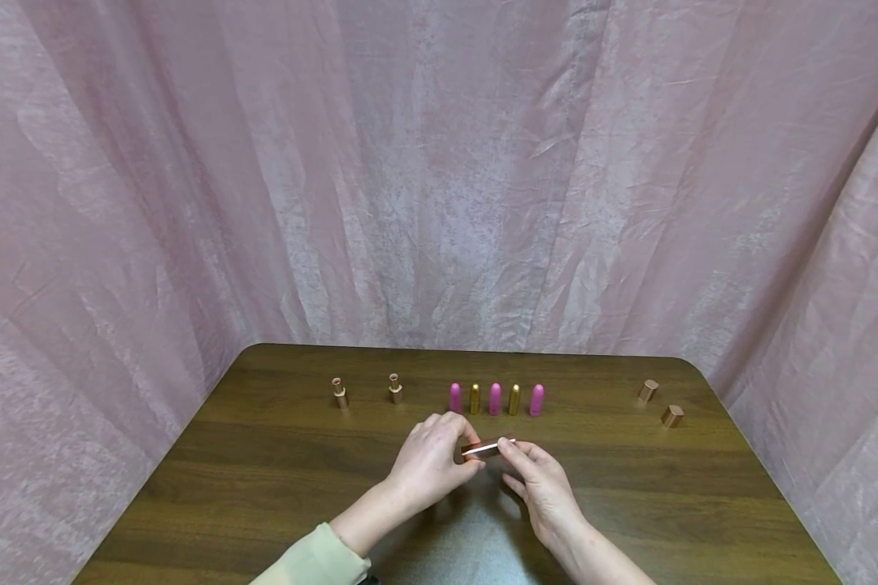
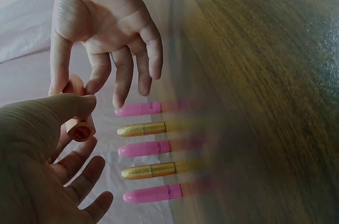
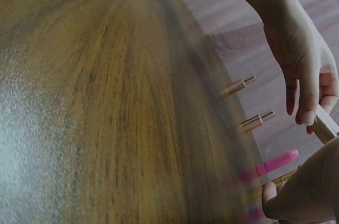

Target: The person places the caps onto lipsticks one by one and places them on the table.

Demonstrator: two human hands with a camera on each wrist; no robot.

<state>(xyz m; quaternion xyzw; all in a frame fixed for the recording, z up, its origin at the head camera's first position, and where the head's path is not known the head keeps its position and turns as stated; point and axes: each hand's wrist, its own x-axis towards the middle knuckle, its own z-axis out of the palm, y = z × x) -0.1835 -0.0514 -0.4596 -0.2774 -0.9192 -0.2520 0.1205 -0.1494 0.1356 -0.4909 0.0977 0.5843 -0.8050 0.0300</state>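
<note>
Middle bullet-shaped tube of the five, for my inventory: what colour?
The middle bullet-shaped tube is pink, clearest in the left wrist view.

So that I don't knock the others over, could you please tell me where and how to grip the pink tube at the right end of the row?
Probably best to pinch the pink tube round its straight lower body, front and back, coming from its open right side: it stands upright, its top is rounded, and a gold tube stands close on its left.
</note>
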